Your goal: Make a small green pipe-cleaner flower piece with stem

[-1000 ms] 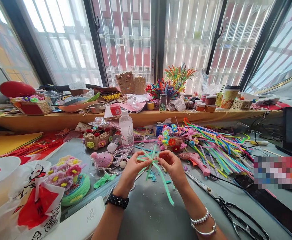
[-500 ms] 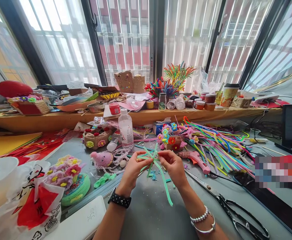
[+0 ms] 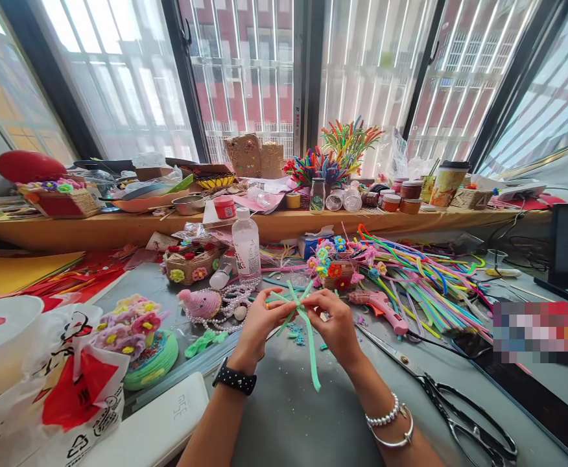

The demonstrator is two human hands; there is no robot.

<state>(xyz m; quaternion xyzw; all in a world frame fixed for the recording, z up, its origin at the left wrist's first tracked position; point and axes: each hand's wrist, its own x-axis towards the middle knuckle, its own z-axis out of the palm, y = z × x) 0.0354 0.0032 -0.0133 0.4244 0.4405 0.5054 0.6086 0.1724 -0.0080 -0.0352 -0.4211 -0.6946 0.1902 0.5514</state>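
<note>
Between my hands, above the grey table, is a star-like bundle of crossed green pipe cleaners (image 3: 299,303), with one long strand (image 3: 314,360) hanging toward me. My left hand (image 3: 264,318) pinches the bundle from the left, thumb and forefinger near its centre. From the right, my right hand (image 3: 333,319) grips it close to the same crossing point. The fingers partly cover the short arms. Small blue-green snippets (image 3: 296,333) lie on the table under the bundle.
Large scissors (image 3: 425,379) and a pink glue gun (image 3: 381,310) lie to the right, before a heap of pipe cleaners (image 3: 425,279). A water bottle (image 3: 246,250) and pink crocheted figure (image 3: 201,303) stand behind my left hand. At left are a flowered green cake-like piece (image 3: 152,363) and white box (image 3: 167,418).
The long hanging strand has swung a little left and its end sits slightly higher. My fingers have closed in nearer the crossing, and the bundle has turned slightly.
</note>
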